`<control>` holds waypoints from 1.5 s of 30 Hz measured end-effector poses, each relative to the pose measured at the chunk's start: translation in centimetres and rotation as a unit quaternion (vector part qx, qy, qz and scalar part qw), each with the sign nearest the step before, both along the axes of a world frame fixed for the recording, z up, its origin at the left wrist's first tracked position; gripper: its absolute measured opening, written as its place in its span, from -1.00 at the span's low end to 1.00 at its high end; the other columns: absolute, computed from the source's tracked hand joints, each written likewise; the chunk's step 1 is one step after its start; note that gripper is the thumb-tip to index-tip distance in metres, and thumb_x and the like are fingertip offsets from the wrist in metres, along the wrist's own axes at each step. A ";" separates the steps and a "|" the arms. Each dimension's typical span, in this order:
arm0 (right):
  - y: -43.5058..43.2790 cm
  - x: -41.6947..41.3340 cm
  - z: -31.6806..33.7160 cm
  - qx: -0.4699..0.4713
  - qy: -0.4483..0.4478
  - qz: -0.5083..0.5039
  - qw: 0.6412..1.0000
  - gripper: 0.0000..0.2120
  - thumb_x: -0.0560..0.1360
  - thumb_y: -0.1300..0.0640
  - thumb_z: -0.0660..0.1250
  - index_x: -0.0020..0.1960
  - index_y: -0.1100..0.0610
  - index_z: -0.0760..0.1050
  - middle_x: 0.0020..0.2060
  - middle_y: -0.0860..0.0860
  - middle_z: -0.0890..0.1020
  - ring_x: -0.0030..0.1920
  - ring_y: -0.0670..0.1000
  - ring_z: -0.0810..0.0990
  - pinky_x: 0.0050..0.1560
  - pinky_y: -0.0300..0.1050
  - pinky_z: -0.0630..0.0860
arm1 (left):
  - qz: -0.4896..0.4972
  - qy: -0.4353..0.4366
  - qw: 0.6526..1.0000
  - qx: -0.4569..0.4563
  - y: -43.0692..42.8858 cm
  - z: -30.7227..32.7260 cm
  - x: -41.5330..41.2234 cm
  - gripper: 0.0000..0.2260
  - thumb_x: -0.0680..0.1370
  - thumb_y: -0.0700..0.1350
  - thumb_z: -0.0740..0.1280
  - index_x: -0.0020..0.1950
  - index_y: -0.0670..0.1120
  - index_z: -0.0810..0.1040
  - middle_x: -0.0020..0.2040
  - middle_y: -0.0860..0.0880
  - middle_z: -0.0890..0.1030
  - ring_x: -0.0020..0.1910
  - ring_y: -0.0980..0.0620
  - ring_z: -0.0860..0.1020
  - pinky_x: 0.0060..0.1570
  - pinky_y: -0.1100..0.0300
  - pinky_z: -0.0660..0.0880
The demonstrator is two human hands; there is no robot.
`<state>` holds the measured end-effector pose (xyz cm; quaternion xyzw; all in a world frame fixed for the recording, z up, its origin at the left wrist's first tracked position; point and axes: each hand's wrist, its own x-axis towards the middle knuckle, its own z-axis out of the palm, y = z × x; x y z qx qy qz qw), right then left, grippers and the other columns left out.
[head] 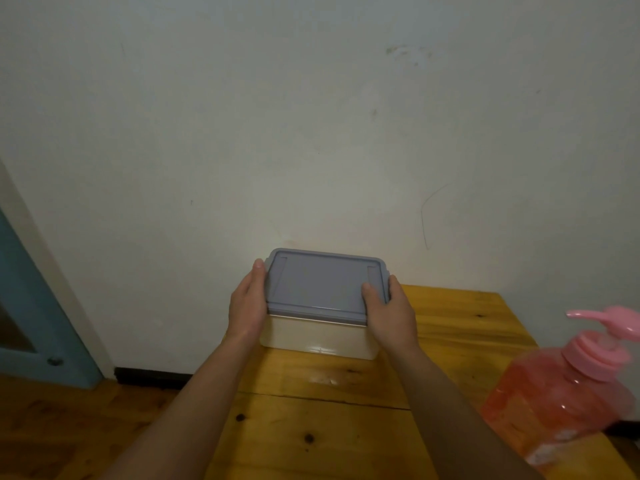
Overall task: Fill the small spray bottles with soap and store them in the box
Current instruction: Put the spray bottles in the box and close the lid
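So the box (318,337), clear body with a grey-blue lid (318,285) sitting on top of it, was on the wooden desk (346,410), and right behind the box was the plain white wall (311,133). Both hands were on it. The left hand (247,306) lay flat against the box's left end, fingers pretty much straight and running up along the lid's edge, so pressing rather than wrapping. The right hand (391,313) was at the box's right end with its thumb (367,292) down on the lid and the other fingers curled round the side, a proper grip. Couldn't really make out what was inside the box, since the body was too cloudy in that light. Off to the right of the box and nearer the camera stood the big soap bottle (561,393), pink pump on top, orangey-pink liquid inside, well apart from the box. Far left of the box was a blue door (20,306), with wooden floor (69,427) below it.
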<state>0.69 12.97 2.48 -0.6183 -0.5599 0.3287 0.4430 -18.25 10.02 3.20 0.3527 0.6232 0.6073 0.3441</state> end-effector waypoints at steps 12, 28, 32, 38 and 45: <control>-2.1 0.5 1.2 0.041 -0.009 -0.008 0.999 -0.39 0.59 -0.10 0.20 0.54 0.11 0.12 0.51 0.04 0.24 0.49 0.06 0.20 0.47 0.01 0.20 | 0.067 0.054 0.991 0.104 -1.6 1.4 1.4 -0.62 0.61 0.13 0.18 0.41 0.07 0.40 0.38 0.09 0.42 0.30 0.15 0.36 0.21 0.22 0.33; -9.1 2.1 2.9 0.087 0.055 0.049 0.993 -0.50 0.59 -0.04 0.24 0.49 0.00 0.24 0.41 -0.12 0.36 0.22 -0.28 0.26 0.19 -0.32 0.24 | -0.138 0.050 0.966 0.213 -6.3 3.0 9.8 -0.56 0.51 0.11 0.25 0.37 0.02 0.46 0.29 0.16 0.54 0.29 0.24 0.48 0.29 0.25 0.43; -10.2 3.0 3.9 0.108 0.068 0.056 0.990 -0.56 0.59 -0.02 0.25 0.44 -0.06 0.30 0.19 -0.28 0.40 0.06 -0.42 0.36 -0.04 -0.58 0.26 | -0.144 0.031 0.967 0.209 -7.3 3.2 11.4 -0.61 0.56 0.09 0.19 0.36 0.03 0.46 0.28 0.16 0.55 0.28 0.23 0.49 0.26 0.32 0.44; -11.6 4.1 5.0 0.138 0.096 0.065 0.984 -0.60 0.58 -0.02 0.26 0.41 -0.10 0.34 0.19 -0.29 0.42 0.17 -0.36 0.37 0.05 -0.53 0.27 | -0.165 -0.073 0.966 0.184 -8.3 3.0 13.2 -0.72 0.69 -0.10 0.03 0.29 0.03 0.46 0.24 0.05 0.58 0.20 0.17 0.57 0.20 0.23 0.51; -12.8 4.9 5.4 0.147 0.102 0.073 0.981 -0.59 0.57 -0.04 0.26 0.41 -0.10 0.35 0.29 -0.22 0.44 0.29 -0.26 0.37 0.15 -0.43 0.30 | -0.241 -0.064 0.964 0.094 -9.5 2.0 15.3 -0.71 0.63 -0.18 0.18 0.33 -0.01 0.49 0.20 0.07 0.63 0.16 0.22 0.59 0.03 0.33 0.56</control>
